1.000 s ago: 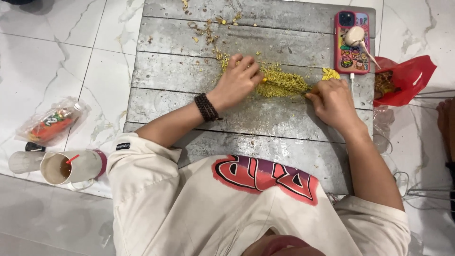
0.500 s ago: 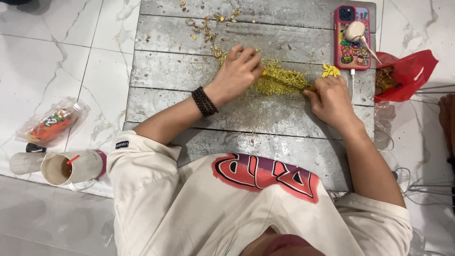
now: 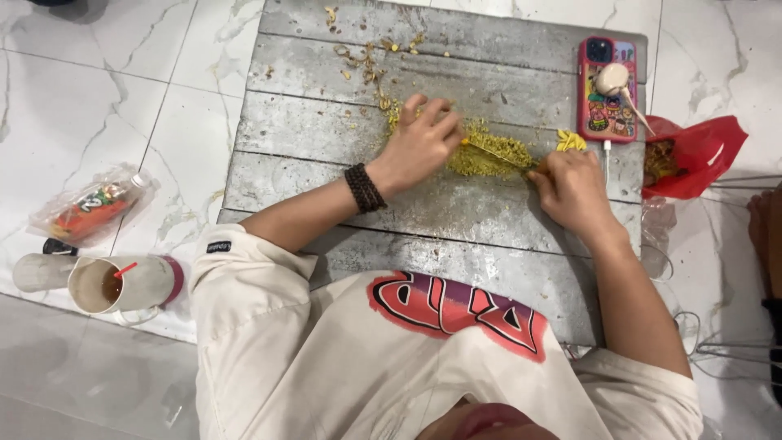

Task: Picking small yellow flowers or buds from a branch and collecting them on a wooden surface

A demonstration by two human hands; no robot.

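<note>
both hands (image 3: 419,143) on yellow pile (image 3: 489,155)

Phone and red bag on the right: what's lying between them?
In the head view, between the phone and the red bag lies bare grey board edge and white marble floor; only a thin stick from the round thing on the phone pokes toward the bag.

The fingertips of the left hand (image 3: 419,145) sink into the yellow-green pile (image 3: 489,155), so what they pinch cannot be told. The right hand (image 3: 573,189) covers the near end of a thin blade or stick at its ten o'clock; its handle is hidden. The contents of the red bag (image 3: 692,155) at three o'clock are too small to identify. Another person's arm (image 3: 767,244) is cut off by the right edge. The grey board (image 3: 342,122) runs past the top edge.
</note>
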